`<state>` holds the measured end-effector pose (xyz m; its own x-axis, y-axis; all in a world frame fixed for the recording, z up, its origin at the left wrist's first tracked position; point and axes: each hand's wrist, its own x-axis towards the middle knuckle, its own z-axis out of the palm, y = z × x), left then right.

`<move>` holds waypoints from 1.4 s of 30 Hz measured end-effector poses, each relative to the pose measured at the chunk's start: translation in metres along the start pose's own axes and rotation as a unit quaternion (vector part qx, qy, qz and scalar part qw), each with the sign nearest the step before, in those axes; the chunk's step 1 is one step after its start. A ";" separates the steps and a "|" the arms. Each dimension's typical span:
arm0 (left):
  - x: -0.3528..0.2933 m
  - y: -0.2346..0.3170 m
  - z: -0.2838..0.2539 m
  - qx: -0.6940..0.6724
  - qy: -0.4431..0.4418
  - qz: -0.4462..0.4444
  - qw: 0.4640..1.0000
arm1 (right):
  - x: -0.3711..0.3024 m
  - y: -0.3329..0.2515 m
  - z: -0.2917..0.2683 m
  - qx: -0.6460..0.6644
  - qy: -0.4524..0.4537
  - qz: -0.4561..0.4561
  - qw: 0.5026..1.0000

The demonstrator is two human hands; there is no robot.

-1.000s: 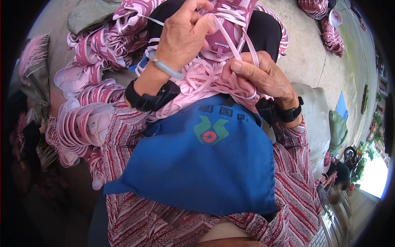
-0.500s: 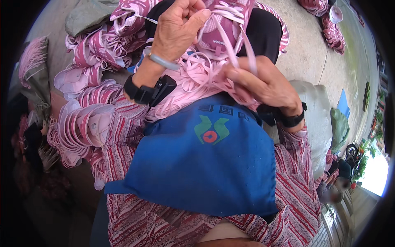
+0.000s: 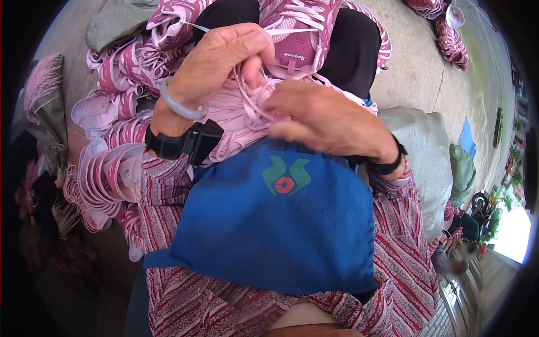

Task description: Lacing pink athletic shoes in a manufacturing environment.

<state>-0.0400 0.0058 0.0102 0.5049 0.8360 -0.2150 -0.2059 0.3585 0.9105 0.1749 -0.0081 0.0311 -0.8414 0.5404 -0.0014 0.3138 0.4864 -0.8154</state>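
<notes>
1. Pink shoe upper (image 3: 306, 53), laced in white: situated beyond the top edge of the blue apron (image 3: 275, 230), which serves as the landmark throughout, and between two black-trousered knees (image 3: 352, 59).
2. White lace (image 3: 295, 31): drawn out taut from the upper toward the left, beyond the apron.
3. Left hand (image 3: 224, 62): beyond the apron's top left part, with thumb and forefinger pinched on the white lace; the other fingers are curled, and a loose pink strand hangs below them.
4. Right hand (image 3: 334, 118): across the apron's top edge, blurred, its fingers pointing left among the pink strands. Whether it grips one cannot be told. The two hands are near each other but apart.
5. Heap of pink laces (image 3: 233, 135): along the apron's top edge, beneath both hands.
6. Worn items: a pale bangle (image 3: 179, 106) and a black strap (image 3: 165, 146) on the left wrist, a second black strap (image 3: 387, 165) on the right; striped sleeves flank the apron.
7. Stacked pink uppers (image 3: 106, 174): left of the apron, in overlapping layers, with further laced ones beyond them.
8. Grey-green cloth (image 3: 115, 28): well beyond the apron, to its left.
9. Pale sack (image 3: 421, 163): right of the apron; a green bag (image 3: 462, 174) lies farther out on that side.
10. Concrete floor (image 3: 415, 64): beyond the apron to the right, bearing more pink uppers (image 3: 452, 45).
</notes>
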 end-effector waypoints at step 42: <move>-0.233 0.064 -0.259 -0.329 0.172 0.304 0.877 | -0.073 0.075 -0.082 -0.139 0.428 0.192 0.872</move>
<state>-0.3880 -0.0582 0.0275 -0.1253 0.9912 0.0435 -0.8466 -0.1297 0.5162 0.2962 0.0449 0.0178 -0.0522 0.9568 0.2861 0.6951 0.2405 -0.6775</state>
